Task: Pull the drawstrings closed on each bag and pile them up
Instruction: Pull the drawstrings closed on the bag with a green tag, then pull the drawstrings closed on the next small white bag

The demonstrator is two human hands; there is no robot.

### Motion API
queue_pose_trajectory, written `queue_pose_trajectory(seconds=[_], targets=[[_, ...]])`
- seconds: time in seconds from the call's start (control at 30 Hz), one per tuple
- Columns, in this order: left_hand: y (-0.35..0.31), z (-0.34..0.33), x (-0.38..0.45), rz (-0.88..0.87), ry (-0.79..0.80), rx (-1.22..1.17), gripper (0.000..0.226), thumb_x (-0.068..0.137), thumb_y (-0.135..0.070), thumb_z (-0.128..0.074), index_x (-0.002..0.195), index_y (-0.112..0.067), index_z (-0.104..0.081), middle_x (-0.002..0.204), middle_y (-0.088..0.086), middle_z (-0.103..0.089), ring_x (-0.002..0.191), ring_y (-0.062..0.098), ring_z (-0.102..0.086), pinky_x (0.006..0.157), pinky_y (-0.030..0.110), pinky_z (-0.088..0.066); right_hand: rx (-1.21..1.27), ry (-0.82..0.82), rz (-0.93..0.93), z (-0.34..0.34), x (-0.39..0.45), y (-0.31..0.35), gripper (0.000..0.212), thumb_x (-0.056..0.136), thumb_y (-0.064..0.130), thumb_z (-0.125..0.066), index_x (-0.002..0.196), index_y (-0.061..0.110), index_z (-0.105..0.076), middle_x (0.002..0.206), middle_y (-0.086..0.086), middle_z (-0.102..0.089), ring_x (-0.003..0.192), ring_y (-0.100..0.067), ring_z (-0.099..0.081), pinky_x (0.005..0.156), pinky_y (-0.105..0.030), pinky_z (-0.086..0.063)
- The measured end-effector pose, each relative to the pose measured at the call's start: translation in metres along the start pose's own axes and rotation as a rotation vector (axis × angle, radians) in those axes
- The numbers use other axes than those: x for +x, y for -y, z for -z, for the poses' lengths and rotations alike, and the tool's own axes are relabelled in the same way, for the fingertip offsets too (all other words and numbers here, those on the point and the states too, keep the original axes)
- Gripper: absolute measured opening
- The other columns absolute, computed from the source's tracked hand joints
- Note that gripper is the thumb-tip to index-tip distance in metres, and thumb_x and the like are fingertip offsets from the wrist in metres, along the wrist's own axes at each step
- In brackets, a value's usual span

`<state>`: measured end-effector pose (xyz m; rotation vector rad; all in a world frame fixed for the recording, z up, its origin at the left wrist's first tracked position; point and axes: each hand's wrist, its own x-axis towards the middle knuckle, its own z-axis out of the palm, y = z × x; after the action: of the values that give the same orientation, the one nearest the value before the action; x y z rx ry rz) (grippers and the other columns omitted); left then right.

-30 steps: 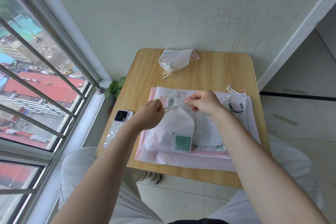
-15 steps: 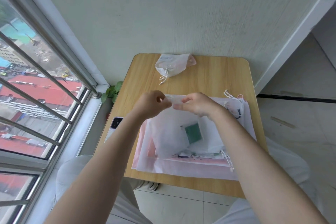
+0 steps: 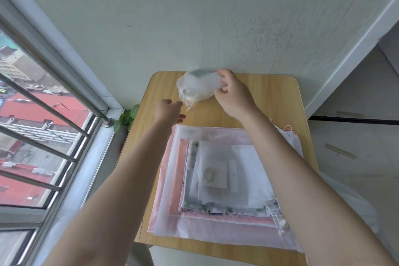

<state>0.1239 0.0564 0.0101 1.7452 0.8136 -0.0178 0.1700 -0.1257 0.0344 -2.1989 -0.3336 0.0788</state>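
At the far end of the counter point(image 3: 269, 97), close to the wall, the right hand point(image 3: 234, 98) holds a cinched white bag point(image 3: 197, 87), its fingers point(image 3: 224, 75) curled over the bag's right edge. The bag is blurred, so I cannot tell whether it rests on the wood or hangs just above it, nor whether another bag lies under it. Its gathered neck and loose strings point(image 3: 188, 103) point toward the left hand. That far spot looks chosen as the place for finished bags, out of the way of the work nearer the body.

The left hand point(image 3: 168, 111) hovers just beside those strings, fingers loosely bent and holding nothing that I can make out; whether a fingertip touches a string is too blurred to say. My guess is that it is there to steady or tidy the neck as the bag is set down.

Nearer the person lies the stack point(image 3: 216, 179) of flat bags, still open by the look of them: a large sheer one at the bottom over pink, smaller white ones on top, with their drawstrings bunched at the right edge. Kept flat and squared, each can be lifted off in turn. Most of the job seems to lie ahead.

A small green plant point(image 3: 126, 117) shows between counter and window rail.
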Motion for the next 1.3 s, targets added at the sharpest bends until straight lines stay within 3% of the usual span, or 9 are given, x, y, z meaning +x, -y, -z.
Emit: queue_pose_trajectory(seconds=[0.2,0.3,0.43,0.57,0.67,0.9,1.1,1.2,1.3], targets=[[0.032,-0.017,-0.031,-0.263,0.156,0.493,0.009,0.084,-0.022,-0.065,0.091,-0.020,-0.071,0.084,-0.006,-0.066,0.076,0.013,-0.062,0.064,0.021,-0.046,-0.339,0.411,-0.217,-0.005,-0.027,-0.033,0.023,0.085,0.027,-0.063,0.096,0.007,-0.070,0.099,-0.011,-0.070,0.081,-0.020,-0.063,0.072,-0.032,-0.050],[0.044,-0.030,-0.046,-0.474,0.330,0.857,0.037,0.076,-0.040,-0.078,0.110,-0.028,-0.069,0.107,-0.004,-0.062,0.104,0.016,-0.057,0.086,0.028,-0.045,-0.580,0.591,-0.248,-0.011,-0.046,-0.038,0.025,0.082,0.027,-0.066,0.102,0.012,-0.070,0.103,-0.007,-0.070,0.091,-0.025,-0.065,0.076,-0.030,-0.051],[0.055,-0.046,-0.056,-0.515,0.332,1.148,0.047,0.079,-0.042,-0.076,0.121,-0.027,-0.062,0.125,-0.001,-0.055,0.123,0.021,-0.043,0.100,0.036,-0.033,-0.760,0.515,-0.213,-0.018,-0.063,-0.052,0.033,0.086,0.013,-0.054,0.118,0.018,-0.062,0.122,-0.005,-0.059,0.116,-0.027,-0.052,0.089,-0.033,-0.038],[0.053,-0.045,-0.061,-0.597,0.131,0.979,0.010,0.087,-0.031,-0.067,0.093,-0.023,-0.069,0.102,-0.004,-0.067,0.105,0.019,-0.056,0.088,0.032,-0.039,-0.740,0.450,-0.171,-0.013,-0.068,-0.062,0.033,0.087,0.009,-0.053,0.118,0.017,-0.060,0.125,-0.007,-0.055,0.119,-0.028,-0.046,0.096,-0.038,-0.035],[0.045,-0.033,-0.066,-0.532,0.066,0.871,0.011,0.087,-0.028,-0.064,0.088,-0.018,-0.069,0.093,-0.003,-0.069,0.094,0.017,-0.060,0.081,0.032,-0.046,-0.733,0.401,-0.162,-0.002,-0.067,-0.061,0.028,0.089,0.013,-0.053,0.116,0.017,-0.061,0.123,-0.006,-0.055,0.119,-0.029,-0.046,0.097,-0.040,-0.035],[0.044,0.012,-0.071,-0.341,0.488,0.973,0.021,0.082,-0.035,-0.073,0.094,-0.018,-0.071,0.096,-0.006,-0.066,0.092,0.012,-0.060,0.079,0.025,-0.049,-0.587,0.479,-0.068,-0.001,-0.067,-0.029,0.011,0.094,0.021,-0.055,0.094,0.031,-0.061,0.114,0.004,-0.061,0.110,-0.024,-0.053,0.092,-0.038,-0.035],[0.059,0.016,-0.087,-0.299,0.386,0.686,0.027,0.087,-0.033,-0.070,0.069,-0.014,-0.061,0.065,-0.004,-0.055,0.065,0.014,-0.049,0.058,0.025,-0.034,-0.132,0.462,0.035,-0.039,-0.083,0.003,0.022,0.080,0.029,-0.076,0.100,0.030,-0.068,0.106,0.004,-0.046,0.102,-0.017,-0.053,0.088,-0.033,-0.046],[0.080,0.034,-0.088,-0.133,0.334,0.360,0.018,0.082,-0.024,-0.075,0.068,-0.014,-0.071,0.061,-0.007,-0.063,0.063,0.013,-0.052,0.060,0.025,-0.037,-0.161,0.442,-0.044,-0.035,-0.087,-0.003,0.055,0.078,0.031,-0.077,0.126,0.026,-0.050,0.116,0.005,-0.043,0.108,-0.017,-0.052,0.090,-0.034,-0.047],[0.099,0.048,-0.095,-0.081,0.359,0.249,0.011,0.080,-0.019,-0.077,0.072,-0.016,-0.072,0.068,-0.004,-0.069,0.067,0.012,-0.060,0.063,0.020,-0.043,-0.276,0.493,-0.158,-0.031,-0.091,-0.010,0.042,0.084,0.034,-0.067,0.122,0.024,-0.053,0.103,0.006,-0.053,0.096,-0.020,-0.057,0.076,-0.031,-0.050]])
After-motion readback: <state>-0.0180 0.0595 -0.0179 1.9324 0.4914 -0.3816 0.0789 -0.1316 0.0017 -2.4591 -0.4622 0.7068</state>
